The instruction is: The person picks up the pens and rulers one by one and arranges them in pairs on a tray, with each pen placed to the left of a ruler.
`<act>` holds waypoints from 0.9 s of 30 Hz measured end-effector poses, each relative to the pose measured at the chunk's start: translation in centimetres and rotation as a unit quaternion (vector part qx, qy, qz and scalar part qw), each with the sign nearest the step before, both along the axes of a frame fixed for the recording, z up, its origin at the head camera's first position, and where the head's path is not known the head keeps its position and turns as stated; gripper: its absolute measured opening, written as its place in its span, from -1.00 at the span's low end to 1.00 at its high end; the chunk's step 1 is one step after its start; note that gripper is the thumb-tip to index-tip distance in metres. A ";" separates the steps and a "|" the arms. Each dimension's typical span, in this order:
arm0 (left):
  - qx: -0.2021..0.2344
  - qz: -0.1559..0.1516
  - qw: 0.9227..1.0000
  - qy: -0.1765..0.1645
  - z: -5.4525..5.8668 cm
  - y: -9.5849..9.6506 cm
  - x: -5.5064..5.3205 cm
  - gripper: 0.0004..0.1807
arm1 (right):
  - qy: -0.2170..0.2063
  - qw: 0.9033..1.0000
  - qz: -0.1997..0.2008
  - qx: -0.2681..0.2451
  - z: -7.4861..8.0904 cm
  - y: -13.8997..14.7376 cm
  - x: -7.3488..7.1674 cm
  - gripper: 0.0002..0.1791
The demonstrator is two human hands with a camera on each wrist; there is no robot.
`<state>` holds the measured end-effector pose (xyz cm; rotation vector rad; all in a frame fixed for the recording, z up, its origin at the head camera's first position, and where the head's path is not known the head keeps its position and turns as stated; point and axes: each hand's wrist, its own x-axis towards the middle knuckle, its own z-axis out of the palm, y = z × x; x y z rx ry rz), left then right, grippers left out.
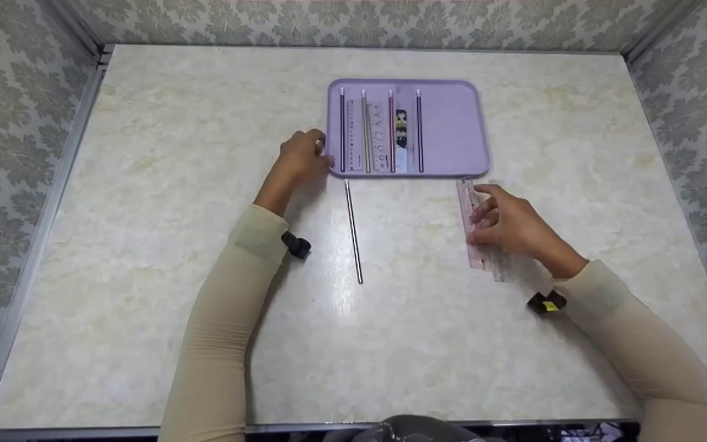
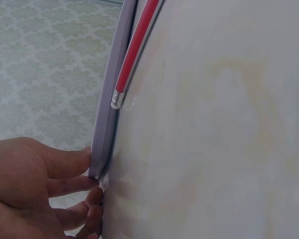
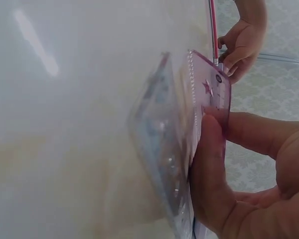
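Note:
In the head view my left hand [image 1: 304, 153] is at the near left corner of a purple tray [image 1: 455, 129]. The left wrist view has the thumb and index finger of that hand [image 2: 35, 174] pinching the tray's rim [image 2: 105, 119]. Below the tray's near right corner, my right hand [image 1: 507, 221] holds a clear pink ruler [image 1: 469, 215]. Close up, thumb and finger grip this ruler [image 3: 214, 92] near stars printed on it. A clear, shiny plastic piece [image 3: 162, 134], blurred, hangs alongside it.
Inside the tray lie several pencils [image 1: 391, 132], clear rulers [image 1: 355, 135] and a printed piece with dark figures [image 1: 401, 129]. One striped pencil [image 1: 354, 233] lies on the table [image 1: 415, 344] below the tray, between the hands. Patterned walls [image 1: 359, 24] border the table.

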<state>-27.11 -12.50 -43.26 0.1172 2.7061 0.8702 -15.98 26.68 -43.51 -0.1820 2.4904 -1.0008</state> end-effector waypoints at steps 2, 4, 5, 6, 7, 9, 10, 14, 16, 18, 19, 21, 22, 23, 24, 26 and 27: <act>0.000 -0.001 1.000 0.000 0.0 0.0 0.0 -0.47 | -0.025 0.999 -0.009 -0.018 0.1 0.0 0.0 0.06; 0.001 -0.002 1.000 0.002 -0.1 0.0 0.0 -0.47 | -0.052 0.998 -0.016 -0.040 0.3 0.0 0.0 0.03; 0.002 -0.003 1.000 0.003 -0.1 0.0 0.0 -0.47 | -0.065 0.996 -0.021 -0.053 0.3 0.0 0.0 0.01; 0.002 -0.003 1.000 0.004 -0.1 0.0 0.0 -0.47 | -0.079 0.994 -0.028 -0.067 0.4 -0.1 0.1 0.00; 0.003 -0.003 1.000 0.004 -0.1 0.0 0.0 -0.46 | -0.090 0.992 -0.031 -0.078 0.4 -0.1 0.1 -0.01; 0.005 -0.002 1.000 0.005 -0.2 0.0 -0.1 -0.46 | -0.104 0.989 -0.035 -0.096 0.5 -0.1 0.1 -0.04; 0.006 -0.001 1.000 0.004 -0.1 0.0 -0.1 -0.47 | -0.109 0.988 -0.037 -0.104 0.6 -0.1 0.1 -0.05; 0.007 0.000 1.000 0.000 -0.1 0.0 -0.1 -0.47 | -0.119 0.983 -0.046 -0.134 0.7 -0.2 -0.1 -0.07; 0.005 -0.001 1.000 0.000 -0.1 0.0 -0.1 -0.47 | -0.123 0.980 -0.050 -0.145 0.7 -0.1 -0.2 -0.07; 0.003 -0.003 1.000 0.000 -0.1 0.0 -0.1 -0.48 | -0.129 0.977 -0.054 -0.158 0.7 -0.1 -0.3 -0.07; 0.002 -0.004 1.000 0.000 0.0 0.0 -0.1 -0.48 | -0.130 0.976 -0.056 -0.164 0.7 -0.1 -0.4 -0.07; 0.005 -0.003 1.000 -0.006 0.0 0.0 -0.1 -0.47 | -0.134 0.972 -0.060 -0.184 0.7 0.0 -0.6 -0.07; 0.005 -0.002 1.000 -0.009 0.0 0.0 -0.1 -0.47 | -0.135 0.970 -0.062 -0.195 0.7 0.0 -0.7 -0.07; 0.007 -0.001 1.000 -0.011 0.0 0.0 -0.1 -0.46 | -0.136 0.967 -0.064 -0.206 0.7 0.0 -0.8 -0.06; 0.008 0.000 1.000 -0.013 0.0 0.0 -0.1 -0.46 | -0.136 0.965 -0.066 -0.214 0.7 0.0 -0.9 -0.06; 0.010 0.003 1.000 -0.018 0.0 0.0 -0.1 -0.45 | -0.135 0.961 -0.070 -0.231 0.7 0.0 -1.2 -0.06; 0.009 0.003 1.000 -0.018 -0.1 0.0 -0.1 -0.45 | -0.135 0.960 -0.074 -0.236 0.7 0.0 -1.4 -0.06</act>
